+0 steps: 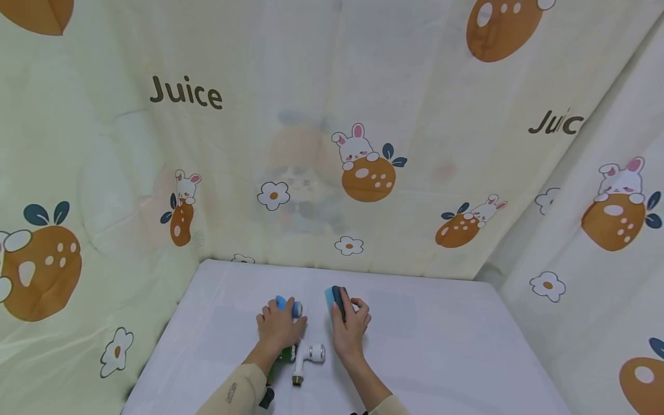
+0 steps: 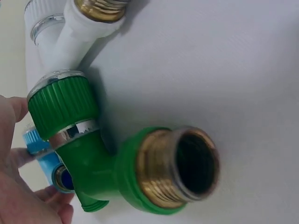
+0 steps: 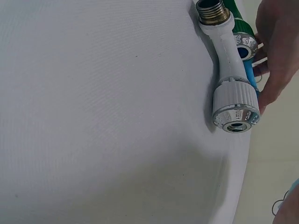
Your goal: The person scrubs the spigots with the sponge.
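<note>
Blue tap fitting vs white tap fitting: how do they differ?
- Colour: the blue tap fitting has a blue body; the white tap fitting is white.
- State: the left hand grips the blue tap fitting; the white tap fitting lies clear of both hands.
- Place: the white tap fitting is nearer the person than the blue tap fitting.

Shared: ribbed collars with silvery trim.
</note>
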`<state>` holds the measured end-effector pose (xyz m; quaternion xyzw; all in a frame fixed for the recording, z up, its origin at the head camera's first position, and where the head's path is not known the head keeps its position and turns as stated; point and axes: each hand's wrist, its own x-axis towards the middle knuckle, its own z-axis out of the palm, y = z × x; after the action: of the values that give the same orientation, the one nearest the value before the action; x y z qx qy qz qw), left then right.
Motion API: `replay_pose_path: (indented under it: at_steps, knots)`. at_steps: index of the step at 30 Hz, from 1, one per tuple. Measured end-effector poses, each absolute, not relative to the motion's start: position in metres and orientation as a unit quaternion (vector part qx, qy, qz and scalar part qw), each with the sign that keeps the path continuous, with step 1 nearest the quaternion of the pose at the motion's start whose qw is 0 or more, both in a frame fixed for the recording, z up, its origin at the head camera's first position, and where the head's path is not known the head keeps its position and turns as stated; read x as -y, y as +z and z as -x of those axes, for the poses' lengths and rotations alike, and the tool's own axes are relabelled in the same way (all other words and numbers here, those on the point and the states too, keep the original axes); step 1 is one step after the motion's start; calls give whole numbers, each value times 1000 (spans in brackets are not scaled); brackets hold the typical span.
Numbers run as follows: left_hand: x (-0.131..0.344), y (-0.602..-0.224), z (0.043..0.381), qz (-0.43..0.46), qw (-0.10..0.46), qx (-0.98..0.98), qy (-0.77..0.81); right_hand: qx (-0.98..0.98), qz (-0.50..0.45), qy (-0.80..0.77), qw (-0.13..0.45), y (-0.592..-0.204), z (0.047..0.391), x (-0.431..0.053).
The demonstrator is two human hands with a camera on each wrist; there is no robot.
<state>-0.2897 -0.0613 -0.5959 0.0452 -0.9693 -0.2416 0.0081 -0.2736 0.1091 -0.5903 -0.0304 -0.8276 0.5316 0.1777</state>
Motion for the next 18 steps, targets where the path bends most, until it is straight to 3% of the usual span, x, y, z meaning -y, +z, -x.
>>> replay_pose_path:
  at_steps: [18]
  knots:
    - [57, -605, 300, -71, 48, 953, -292, 831, 28, 531, 163, -595, 268, -110]
